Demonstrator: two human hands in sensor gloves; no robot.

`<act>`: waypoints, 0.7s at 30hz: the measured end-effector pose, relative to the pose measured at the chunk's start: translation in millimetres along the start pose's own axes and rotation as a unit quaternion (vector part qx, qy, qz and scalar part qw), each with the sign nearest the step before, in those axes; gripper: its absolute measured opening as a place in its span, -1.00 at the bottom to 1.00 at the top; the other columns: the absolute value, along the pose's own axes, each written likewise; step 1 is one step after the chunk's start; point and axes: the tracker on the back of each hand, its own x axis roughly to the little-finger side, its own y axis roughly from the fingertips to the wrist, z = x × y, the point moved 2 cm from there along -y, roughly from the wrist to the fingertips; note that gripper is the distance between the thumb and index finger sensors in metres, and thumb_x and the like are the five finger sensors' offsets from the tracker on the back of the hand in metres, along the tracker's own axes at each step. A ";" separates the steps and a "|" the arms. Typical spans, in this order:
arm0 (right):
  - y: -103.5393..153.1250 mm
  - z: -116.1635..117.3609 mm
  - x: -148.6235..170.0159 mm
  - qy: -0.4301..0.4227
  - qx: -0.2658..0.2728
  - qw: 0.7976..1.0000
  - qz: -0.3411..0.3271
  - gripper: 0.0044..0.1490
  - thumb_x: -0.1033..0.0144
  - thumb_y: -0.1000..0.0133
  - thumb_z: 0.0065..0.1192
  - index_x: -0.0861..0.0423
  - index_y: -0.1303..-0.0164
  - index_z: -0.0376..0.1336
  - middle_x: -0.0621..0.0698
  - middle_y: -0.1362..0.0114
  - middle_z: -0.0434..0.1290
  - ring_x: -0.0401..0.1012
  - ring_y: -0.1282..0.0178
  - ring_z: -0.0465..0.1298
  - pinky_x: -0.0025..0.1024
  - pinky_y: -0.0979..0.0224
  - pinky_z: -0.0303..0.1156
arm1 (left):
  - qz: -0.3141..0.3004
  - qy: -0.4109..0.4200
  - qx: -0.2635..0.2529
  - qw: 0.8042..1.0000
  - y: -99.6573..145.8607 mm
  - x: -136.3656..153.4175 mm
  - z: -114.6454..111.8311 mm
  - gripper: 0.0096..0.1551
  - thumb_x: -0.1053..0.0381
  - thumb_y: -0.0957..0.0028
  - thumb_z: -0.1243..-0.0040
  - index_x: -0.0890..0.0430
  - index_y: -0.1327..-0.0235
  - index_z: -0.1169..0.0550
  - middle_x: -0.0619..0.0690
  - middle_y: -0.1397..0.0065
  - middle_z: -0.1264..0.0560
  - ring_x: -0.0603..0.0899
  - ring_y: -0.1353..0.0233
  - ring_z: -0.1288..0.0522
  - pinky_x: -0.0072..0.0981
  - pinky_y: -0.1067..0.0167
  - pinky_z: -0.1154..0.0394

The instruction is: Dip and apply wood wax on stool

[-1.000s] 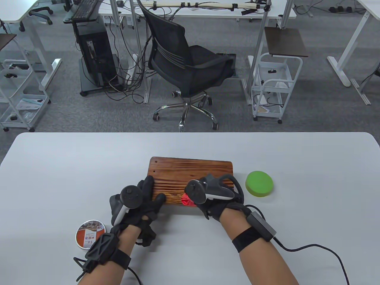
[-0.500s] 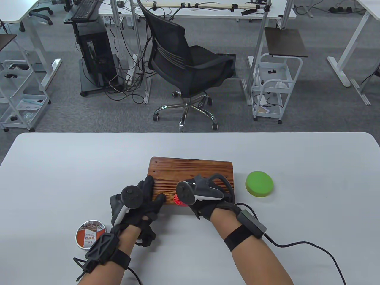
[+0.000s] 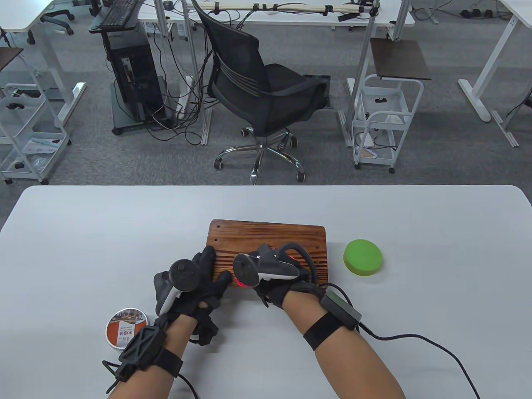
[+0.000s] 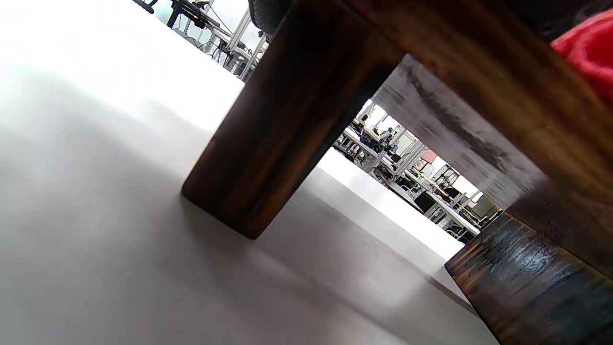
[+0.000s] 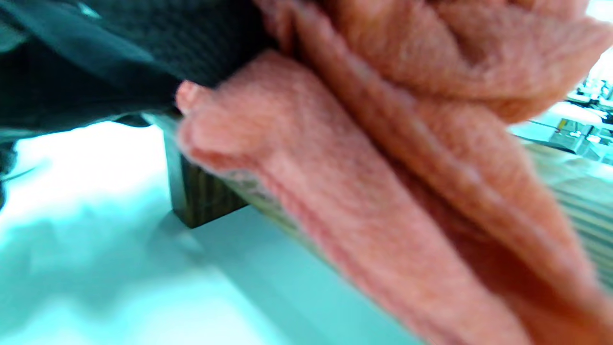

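Observation:
A small brown wooden stool (image 3: 270, 239) stands mid-table. My left hand (image 3: 210, 274) rests on its near-left corner, fingers spread over the top. My right hand (image 3: 270, 286) holds a red cloth (image 3: 243, 283) against the stool's near edge, just right of the left hand. The cloth fills the right wrist view (image 5: 383, 191) and shows at the corner of the left wrist view (image 4: 589, 48). A stool leg (image 4: 282, 124) stands on the white table in the left wrist view. The wax tin (image 3: 126, 327) lies closed at the near left, beside my left wrist.
A green round lid (image 3: 363, 257) lies right of the stool. A cable (image 3: 415, 338) trails from my right wrist across the near-right table. A black office chair (image 3: 262, 91) and carts stand beyond the table's far edge.
My right hand has slid the red cloth leftward along the stool's near edge, toward my left hand. The left hand and stool have not moved.

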 end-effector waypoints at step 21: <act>-19.9 0.1 15.3 -0.013 0.008 0.996 0.082 -0.30 0.11 -0.16 0.39 -0.15 -0.56 0.29 -0.03 -0.60 0.34 0.08 -0.55 0.43 0.16 -0.48 0.42 | 0.001 -0.004 -0.001 1.000 0.0 -0.6 -0.3 0.19 -0.62 -0.01 -0.04 -0.16 -0.76 0.12 0.21 -0.83 0.00 0.57 -0.68 0.16 0.78 -0.31 0.15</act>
